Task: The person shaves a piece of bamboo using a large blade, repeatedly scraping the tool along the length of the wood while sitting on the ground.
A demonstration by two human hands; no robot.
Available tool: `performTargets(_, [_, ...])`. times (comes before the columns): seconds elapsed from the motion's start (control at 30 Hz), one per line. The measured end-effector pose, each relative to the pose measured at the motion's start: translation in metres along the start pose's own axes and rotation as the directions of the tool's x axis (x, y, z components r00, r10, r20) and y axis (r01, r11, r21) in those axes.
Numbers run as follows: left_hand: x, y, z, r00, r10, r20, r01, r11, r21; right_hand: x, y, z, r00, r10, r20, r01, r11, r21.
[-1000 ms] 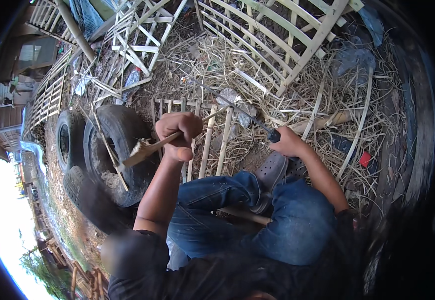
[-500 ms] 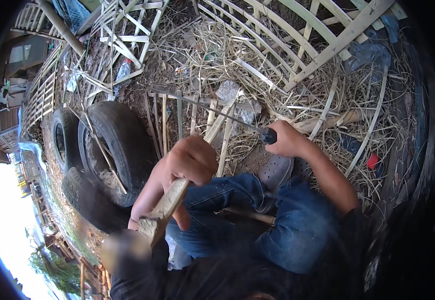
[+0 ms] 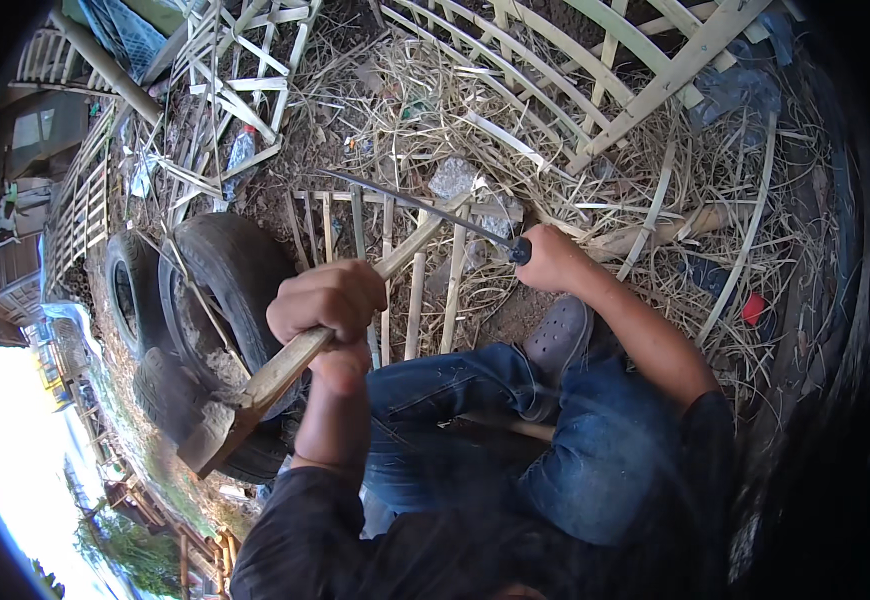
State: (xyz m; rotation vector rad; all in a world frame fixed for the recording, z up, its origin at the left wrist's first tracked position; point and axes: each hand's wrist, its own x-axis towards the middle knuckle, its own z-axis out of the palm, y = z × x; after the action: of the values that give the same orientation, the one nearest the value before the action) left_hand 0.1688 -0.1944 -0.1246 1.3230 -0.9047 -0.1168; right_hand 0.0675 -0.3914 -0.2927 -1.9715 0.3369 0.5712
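Pale, a split bamboo piece (image 3: 290, 362) is clenched in the left hand (image 3: 327, 303), its thick end jutting down-left of that fist and its narrow end up-right. The right hand (image 3: 552, 260) wraps a long-bladed knife (image 3: 410, 202) by its black handle; the blade points left of that hand, crossing the bamboo in view, though I cannot tell whether they touch. A grey clog (image 3: 560, 335) shows below the right hand, black tyres (image 3: 240, 265) left of the left hand, and a bamboo lattice panel (image 3: 670, 87) farther off, beyond the right.
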Motion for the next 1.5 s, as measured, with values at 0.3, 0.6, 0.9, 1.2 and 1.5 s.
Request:
performTargets(0.3, [-0.021, -0.005, 0.012, 0.881, -0.075, -0.468, -0.029, 0.977, -0.211, -0.007, -0.005, 0.006, 0.999, -0.054, -0.007, 0.054, 0.998, 0.045])
performTargets(0.6, [-0.014, -0.008, 0.031, 0.869, -0.086, -0.487, 0.018, 0.990, -0.142, 0.004, -0.004, 0.024, 0.994, -0.089, -0.057, 0.093, 0.994, 0.065])
performTargets(0.9, [-0.020, -0.010, 0.019, 0.857, -0.036, -0.513, -0.052, 0.986, -0.155, 0.007, -0.014, 0.019, 0.999, -0.033, -0.043, 0.033, 0.999, -0.016])
performTargets(1.2, [0.009, -0.015, 0.008, 0.829, -0.080, -0.554, -0.013, 0.987, -0.162, 0.011, -0.026, 0.018, 0.999, 0.026, -0.047, -0.025, 1.000, 0.015])
performTargets(1.5, [0.000, -0.010, 0.027, 0.856, -0.085, -0.510, 0.041, 0.994, -0.098, -0.011, -0.055, 0.008, 0.989, -0.143, -0.050, 0.148, 0.982, 0.122])
